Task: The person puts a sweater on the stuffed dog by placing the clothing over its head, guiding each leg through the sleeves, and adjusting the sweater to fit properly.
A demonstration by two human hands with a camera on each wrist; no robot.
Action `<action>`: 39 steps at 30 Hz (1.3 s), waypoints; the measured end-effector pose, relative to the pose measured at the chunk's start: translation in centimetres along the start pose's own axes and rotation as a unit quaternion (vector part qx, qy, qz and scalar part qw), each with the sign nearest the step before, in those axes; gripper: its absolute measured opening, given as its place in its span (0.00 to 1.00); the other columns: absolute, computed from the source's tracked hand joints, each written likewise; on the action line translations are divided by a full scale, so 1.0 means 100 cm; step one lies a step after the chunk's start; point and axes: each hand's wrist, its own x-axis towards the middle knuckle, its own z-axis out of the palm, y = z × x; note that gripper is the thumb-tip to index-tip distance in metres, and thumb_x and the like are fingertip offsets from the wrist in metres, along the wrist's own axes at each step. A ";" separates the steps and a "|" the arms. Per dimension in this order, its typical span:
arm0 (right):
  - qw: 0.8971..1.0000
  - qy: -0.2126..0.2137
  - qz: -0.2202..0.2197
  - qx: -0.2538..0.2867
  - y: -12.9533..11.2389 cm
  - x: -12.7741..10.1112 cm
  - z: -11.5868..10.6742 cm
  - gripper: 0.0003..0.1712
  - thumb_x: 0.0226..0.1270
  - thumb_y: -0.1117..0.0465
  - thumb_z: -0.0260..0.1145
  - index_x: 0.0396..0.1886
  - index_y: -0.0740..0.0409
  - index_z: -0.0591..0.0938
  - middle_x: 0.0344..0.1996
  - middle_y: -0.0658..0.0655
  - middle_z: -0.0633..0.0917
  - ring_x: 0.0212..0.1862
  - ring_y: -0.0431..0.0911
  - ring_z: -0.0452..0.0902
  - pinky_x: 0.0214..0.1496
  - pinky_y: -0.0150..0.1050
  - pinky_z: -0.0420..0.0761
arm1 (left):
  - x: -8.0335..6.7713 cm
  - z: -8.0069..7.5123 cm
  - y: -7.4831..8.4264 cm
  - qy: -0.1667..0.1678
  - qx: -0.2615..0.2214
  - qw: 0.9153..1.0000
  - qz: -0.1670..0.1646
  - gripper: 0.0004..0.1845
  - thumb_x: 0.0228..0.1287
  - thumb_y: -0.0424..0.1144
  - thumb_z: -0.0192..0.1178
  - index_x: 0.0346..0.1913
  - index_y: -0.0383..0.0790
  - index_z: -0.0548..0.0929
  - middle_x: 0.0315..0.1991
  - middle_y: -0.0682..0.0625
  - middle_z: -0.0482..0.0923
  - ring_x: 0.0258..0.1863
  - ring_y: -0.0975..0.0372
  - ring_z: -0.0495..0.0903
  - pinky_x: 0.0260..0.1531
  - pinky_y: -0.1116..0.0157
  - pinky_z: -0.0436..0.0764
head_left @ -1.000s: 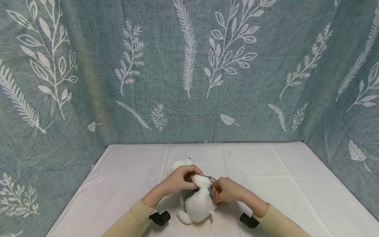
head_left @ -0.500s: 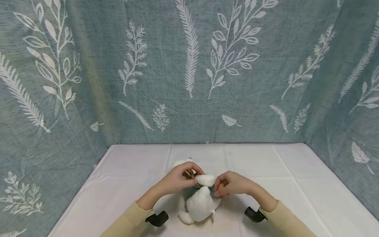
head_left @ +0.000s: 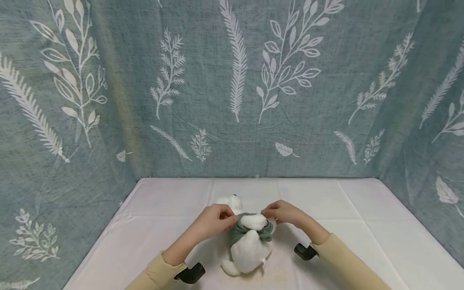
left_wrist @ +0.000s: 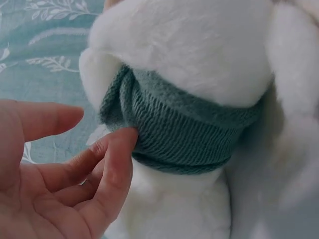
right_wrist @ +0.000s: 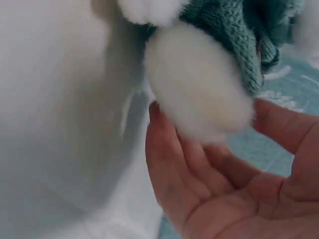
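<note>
A white plush toy (head_left: 248, 251) lies on the table, wearing a green knitted sweater (left_wrist: 187, 132) round its middle. At the sweater's left side is my left hand (head_left: 214, 219); in the left wrist view its fingertips (left_wrist: 130, 133) touch the knit, and the thumb stands apart from them. My right hand (head_left: 284, 212) is at the toy's far right side. In the right wrist view it holds a white plush limb (right_wrist: 197, 82) between thumb and fingers, beside the sweater's loose edge. Another white limb (head_left: 253, 221) lies over the sweater in the head view.
A white cloth covers the table (head_left: 326, 225). Blue-green curtains (head_left: 217, 100) with white leaf prints close off the back and sides. Black wrist cameras (head_left: 305, 251) sit under both wrists. A small white tag (head_left: 263, 262) sticks out from the toy's lower right.
My right hand has left the sweater's right side and moved farther up to a plush limb. More green knit shows round the toy. My left hand has shifted slightly left, its thumb off the toy.
</note>
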 end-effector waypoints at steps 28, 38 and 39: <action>0.962 -0.127 0.062 0.234 0.011 -0.005 0.008 0.22 0.70 0.61 0.49 0.54 0.74 0.74 0.45 0.58 0.79 0.45 0.42 0.78 0.51 0.38 0.79 | 0.015 0.007 0.006 -0.008 -0.050 0.998 -0.044 0.15 0.68 0.44 0.57 0.28 0.37 0.83 0.24 0.48 0.82 0.23 0.60 0.82 0.31 0.56 0.82; 0.963 -0.099 0.061 0.243 0.009 -0.016 0.010 0.22 0.69 0.61 0.53 0.54 0.75 0.74 0.39 0.54 0.81 0.40 0.40 0.79 0.45 0.36 0.79 | 0.019 0.010 0.003 -0.001 -0.053 0.998 -0.044 0.17 0.68 0.46 0.56 0.29 0.37 0.83 0.24 0.49 0.82 0.24 0.59 0.83 0.32 0.57 0.83; 0.964 -0.091 0.062 0.243 0.008 -0.017 0.010 0.22 0.69 0.61 0.54 0.54 0.75 0.75 0.38 0.54 0.82 0.40 0.40 0.80 0.44 0.36 0.79 | 0.019 0.010 0.003 0.001 -0.050 0.998 -0.043 0.17 0.68 0.46 0.56 0.29 0.37 0.84 0.24 0.49 0.82 0.24 0.59 0.83 0.32 0.58 0.82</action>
